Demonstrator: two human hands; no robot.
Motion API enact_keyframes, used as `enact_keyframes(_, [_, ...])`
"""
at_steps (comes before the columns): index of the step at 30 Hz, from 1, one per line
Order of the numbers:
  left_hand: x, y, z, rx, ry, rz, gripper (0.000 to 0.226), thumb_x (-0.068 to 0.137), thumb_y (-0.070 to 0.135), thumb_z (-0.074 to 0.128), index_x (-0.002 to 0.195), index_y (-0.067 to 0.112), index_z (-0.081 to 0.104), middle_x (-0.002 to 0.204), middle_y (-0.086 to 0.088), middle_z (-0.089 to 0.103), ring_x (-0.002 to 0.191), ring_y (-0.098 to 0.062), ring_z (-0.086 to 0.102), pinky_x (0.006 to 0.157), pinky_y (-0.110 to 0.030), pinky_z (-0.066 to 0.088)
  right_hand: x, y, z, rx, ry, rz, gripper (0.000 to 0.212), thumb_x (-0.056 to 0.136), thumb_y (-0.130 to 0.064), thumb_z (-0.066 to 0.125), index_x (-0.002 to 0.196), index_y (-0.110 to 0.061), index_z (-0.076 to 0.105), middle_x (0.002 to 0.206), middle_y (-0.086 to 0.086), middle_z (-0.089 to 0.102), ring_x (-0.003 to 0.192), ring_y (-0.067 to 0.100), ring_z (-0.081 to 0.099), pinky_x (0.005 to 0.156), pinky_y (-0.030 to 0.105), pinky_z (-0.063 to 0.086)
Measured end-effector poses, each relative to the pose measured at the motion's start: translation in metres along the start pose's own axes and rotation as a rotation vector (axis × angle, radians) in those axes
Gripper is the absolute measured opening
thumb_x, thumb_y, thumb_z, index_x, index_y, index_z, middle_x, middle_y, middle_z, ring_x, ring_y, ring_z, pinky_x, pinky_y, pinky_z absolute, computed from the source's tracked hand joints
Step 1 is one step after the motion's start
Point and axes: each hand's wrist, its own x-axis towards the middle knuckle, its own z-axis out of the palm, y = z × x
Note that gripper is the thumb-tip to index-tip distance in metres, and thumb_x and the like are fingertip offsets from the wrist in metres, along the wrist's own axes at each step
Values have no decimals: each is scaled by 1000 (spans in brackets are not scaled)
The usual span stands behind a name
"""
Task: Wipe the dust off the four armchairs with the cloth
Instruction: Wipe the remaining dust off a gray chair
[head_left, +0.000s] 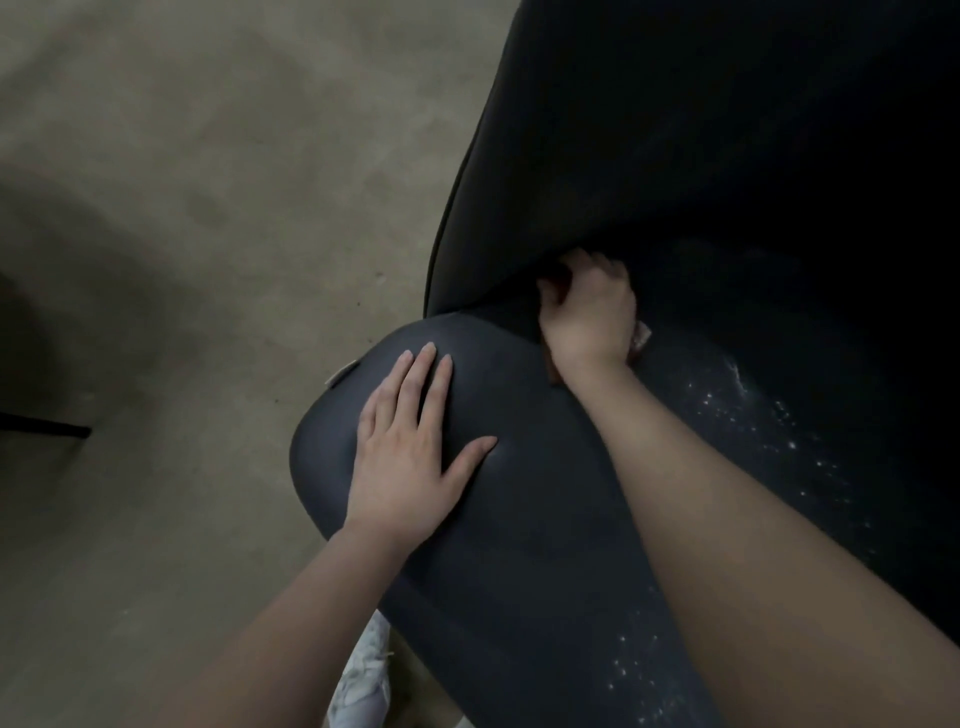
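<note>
The pale concrete floor (182, 208) fills the left. A dark armchair (675, 156) takes the right, with white dust specks scattered over its seat. The left hand (410, 457) lies flat on the rounded armrest (519, 519), fingers straight. The right hand (589, 312) sits in the crease under the backrest, its grip curled round the cloth (643, 334) (only a pale corner shows). A white shoe (363, 680) stands below.
</note>
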Motion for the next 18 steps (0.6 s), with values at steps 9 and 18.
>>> enact_keyframes(9, [-2, 0, -3, -5, -19, -9, 84, 91, 69, 29, 156, 17, 26, 163, -1, 20, 151, -17, 8, 119, -32, 3, -43, 20, -13, 166, -238, -461, 18, 86, -15, 72, 104, -15, 73, 108, 0, 71, 104, 21, 57, 81, 15, 34])
enact_keyframes(18, [-1, 1, -1, 36, -20, -5, 81, 93, 67, 30, 155, 15, 26, 163, -3, 22, 151, -19, 11, 118, -30, 1, -22, 27, -7, 28, 108, -97, 24, 89, -20, 65, 110, -10, 70, 101, 14, 69, 95, 35, 60, 76, 38, 47])
